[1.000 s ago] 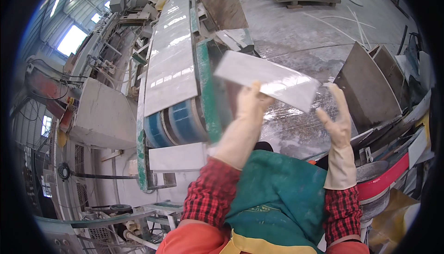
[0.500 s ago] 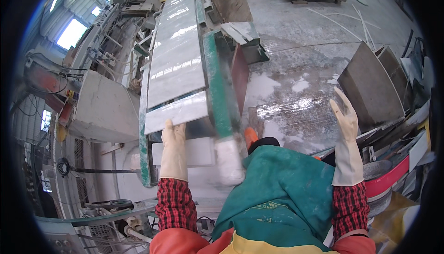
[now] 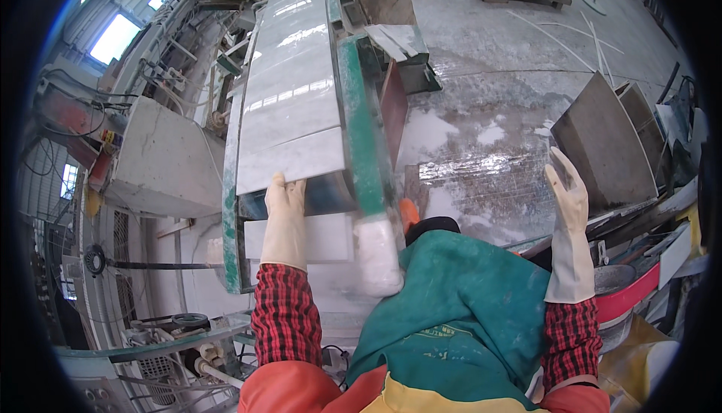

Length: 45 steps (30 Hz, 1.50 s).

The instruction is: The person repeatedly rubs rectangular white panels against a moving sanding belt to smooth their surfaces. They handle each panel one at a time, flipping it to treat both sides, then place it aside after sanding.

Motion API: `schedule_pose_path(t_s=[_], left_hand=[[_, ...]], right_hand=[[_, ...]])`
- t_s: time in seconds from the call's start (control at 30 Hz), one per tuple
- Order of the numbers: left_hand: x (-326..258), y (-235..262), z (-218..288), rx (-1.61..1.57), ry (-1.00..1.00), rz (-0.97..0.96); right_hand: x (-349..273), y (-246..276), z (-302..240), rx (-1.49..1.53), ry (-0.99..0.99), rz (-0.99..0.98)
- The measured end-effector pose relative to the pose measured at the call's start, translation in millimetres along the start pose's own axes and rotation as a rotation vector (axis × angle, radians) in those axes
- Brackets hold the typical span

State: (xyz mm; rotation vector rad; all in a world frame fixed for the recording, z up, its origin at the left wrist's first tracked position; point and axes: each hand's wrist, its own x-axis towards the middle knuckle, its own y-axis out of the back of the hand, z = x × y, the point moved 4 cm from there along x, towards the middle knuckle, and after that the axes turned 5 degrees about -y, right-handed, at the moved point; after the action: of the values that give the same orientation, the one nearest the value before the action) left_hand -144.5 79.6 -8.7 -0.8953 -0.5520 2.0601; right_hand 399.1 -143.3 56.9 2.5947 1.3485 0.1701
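Note:
My left hand [image 3: 284, 206], in a cream rubber glove, grips the near edge of a white stone strip [image 3: 293, 162]. Its thumb lies at the strip's edge, and part of the fingers is hidden. The strip lies across the near end of a machine bed, its far edge against a long, glossy white slab [image 3: 286, 104]. Below the hand, a second white piece [image 3: 331, 240] lies lower, between the bed's sides. My right hand [image 3: 570, 214], gloved likewise, is raised over the right side with fingers apart, holding nothing.
A green rail [image 3: 361, 135] with a white-wrapped end [image 3: 378, 255] runs along the bed's right side. Brown boards [image 3: 602, 142] lean at the right, near a red-rimmed tub [image 3: 628, 293]. A pale block [image 3: 169, 159] stands left. The floor [image 3: 481, 176] looks wet.
My left hand has moved forward with the white strip, closing the dark gap between it and the long slab. My right hand stays raised and open.

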Motion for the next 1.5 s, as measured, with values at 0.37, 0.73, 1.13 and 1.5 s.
schedule_pose_path(t_s=[0.37,0.73,1.13,1.5], left_hand=[[33.7,11.6,3.5,0.061,-0.008,0.139],[56.7,21.1,4.7,0.150,-0.013,0.061],[26.9,-5.2,8.9,0.233,0.058,0.028],[42.2,8.9,19.0,0.423,0.364,-0.110]], right_hand=[[4.9,1.6,8.5,-0.006,0.013,-0.040],[-2.4,13.6,1.5,0.071,-0.033,-0.009],[-12.9,28.3,-10.5,0.168,-0.049,0.009],[-6.9,-1.4,-15.1,0.038,-0.034,-0.115]])
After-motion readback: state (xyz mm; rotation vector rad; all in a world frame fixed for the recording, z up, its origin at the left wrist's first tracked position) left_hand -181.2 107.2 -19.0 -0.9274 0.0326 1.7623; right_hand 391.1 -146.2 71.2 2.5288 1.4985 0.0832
